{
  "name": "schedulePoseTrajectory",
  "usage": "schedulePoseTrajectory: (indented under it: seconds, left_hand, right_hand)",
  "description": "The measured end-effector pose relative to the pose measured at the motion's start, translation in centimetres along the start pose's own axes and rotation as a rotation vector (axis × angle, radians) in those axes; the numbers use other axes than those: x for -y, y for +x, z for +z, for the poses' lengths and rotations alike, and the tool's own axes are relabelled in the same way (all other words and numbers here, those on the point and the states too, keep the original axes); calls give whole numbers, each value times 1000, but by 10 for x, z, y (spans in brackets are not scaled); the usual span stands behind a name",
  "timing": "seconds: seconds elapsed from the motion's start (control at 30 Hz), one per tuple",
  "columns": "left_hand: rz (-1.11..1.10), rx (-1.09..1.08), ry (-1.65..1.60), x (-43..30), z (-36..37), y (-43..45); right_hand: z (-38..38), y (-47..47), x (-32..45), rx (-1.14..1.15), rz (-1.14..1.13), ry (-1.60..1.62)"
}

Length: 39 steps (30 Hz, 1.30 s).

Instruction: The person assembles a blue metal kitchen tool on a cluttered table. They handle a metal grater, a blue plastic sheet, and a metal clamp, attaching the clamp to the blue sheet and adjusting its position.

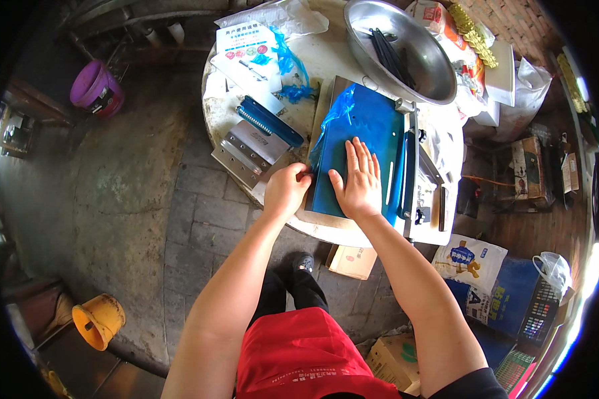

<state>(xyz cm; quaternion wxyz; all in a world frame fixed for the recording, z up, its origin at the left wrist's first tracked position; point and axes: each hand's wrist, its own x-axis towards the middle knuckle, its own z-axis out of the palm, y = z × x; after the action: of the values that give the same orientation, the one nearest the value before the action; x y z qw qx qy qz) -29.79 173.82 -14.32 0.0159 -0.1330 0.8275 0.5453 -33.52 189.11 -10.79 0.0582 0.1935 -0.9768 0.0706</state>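
Observation:
A flat metal plate covered in blue protective film (374,114) lies before me on a white round table (299,229). It seems to be the bed of a manual slicer, with a hinged metal arm (413,149) along its right side. My right hand (360,187) rests flat on the blue surface, fingers apart. At the plate's left edge, my left hand (287,189) pinches the crumpled loose film (324,132); its fingertips are partly hidden. Left of the plate sits a metal piece with a blue film-covered bar and a spring (257,142).
A steel basin (424,65) with dark pieces inside stands at the back right. Printed sheets (247,55) and torn blue film scraps (292,65) lie at the back left. A cardboard box (352,262) is under the front edge. Purple (97,90) and yellow (100,321) buckets are leftward.

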Motion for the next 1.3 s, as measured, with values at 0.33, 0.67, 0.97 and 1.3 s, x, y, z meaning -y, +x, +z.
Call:
schedulePoseTrajectory:
  seconds: [0.33,0.67,0.97,1.3]
  left_hand:
    - [7,-31,53,-7,3,-2]
    - [24,-53,104,-7,5,3]
    - [122,-29,-76,-26,6,4]
    - [-192,469,-432,-88,-15,-6]
  right_hand:
    - [0,5,-13,16,-4,151]
    - [-31,-49,-9,218,-153,-178]
    - [-52,-41,-28,131,-206,-186]
    - [-73,-55,-43,147,-111,-62]
